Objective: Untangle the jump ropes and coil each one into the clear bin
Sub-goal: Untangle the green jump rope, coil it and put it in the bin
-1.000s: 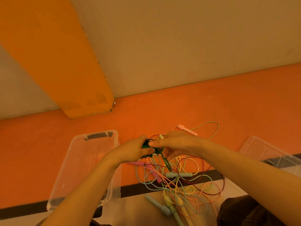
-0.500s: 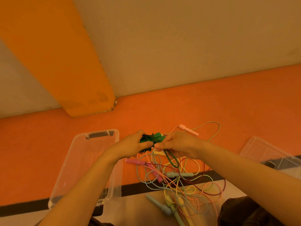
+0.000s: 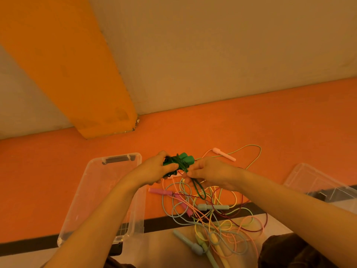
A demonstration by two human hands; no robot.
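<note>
Since a second ago, both hands have lifted the green jump rope [image 3: 178, 164] slightly higher and its two green handles, then hidden between the hands, now poke out above the fingers. The left hand [image 3: 154, 171] holds the coiled bundle of dark green cord and handles, its grip curled round it with the thumb across the front. The right hand [image 3: 207, 171] is just to the right of that bundle, its grip pinching the loose green cord, which hangs down from the fingertips in a narrow loop. Below and to the right of both hands, the tangled pile of ropes [image 3: 212, 215] lies on the floor: pale blue, yellow, peach, light green and dark red cords crossed over one another, with a pink handle [image 3: 160, 192] just beneath the left hand, a grey-blue handle [image 3: 212, 207] lower down, and more blue and yellow handles at the near edge of the pile. A pale pink handle [image 3: 224, 154] lies beyond the right hand, with a light green cord looping past it. The clear bin [image 3: 108, 190] sits on the orange floor [image 3: 251, 122] to the left of and below the left hand, partly behind the left forearm; no rope is visible inside it. A second clear container [image 3: 316, 182] lies well to the right of the right hand. No writing or brand can be read on anything.
</note>
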